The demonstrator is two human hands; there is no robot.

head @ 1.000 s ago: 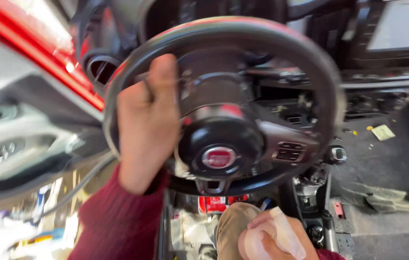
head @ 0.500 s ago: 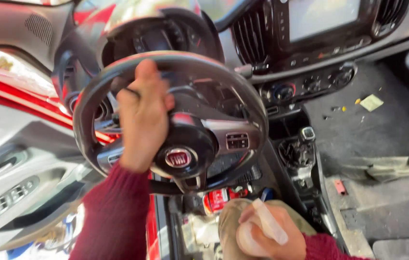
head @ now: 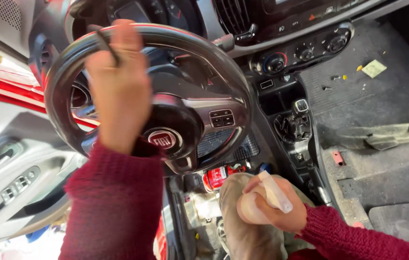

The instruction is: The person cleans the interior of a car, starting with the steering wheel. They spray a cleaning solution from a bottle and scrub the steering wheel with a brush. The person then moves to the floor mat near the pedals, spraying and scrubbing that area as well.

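Observation:
My left hand (head: 118,86) lies over the top left of the black steering wheel (head: 236,91), fingers curled at the rim. A thin dark stick (head: 106,44) pokes out between them; its far end is hidden and blurred. Down by my knee, my right hand (head: 281,216) grips a small white spray bottle (head: 273,191) with its nozzle pointing up and left. Both sleeves are dark red knit. The wheel's round hub (head: 166,139) sits just right of my left wrist.
The gear lever (head: 300,107) and climate knobs (head: 276,62) are right of the wheel. A red can (head: 220,175) lies in the footwell. The grey door panel with window switches (head: 14,188) is at left. Scraps lie on the passenger floor mat (head: 373,68).
My left hand has slid from the wheel's left side up to its top rim. The view has tilted down and right. My right hand stays low with the bottle.

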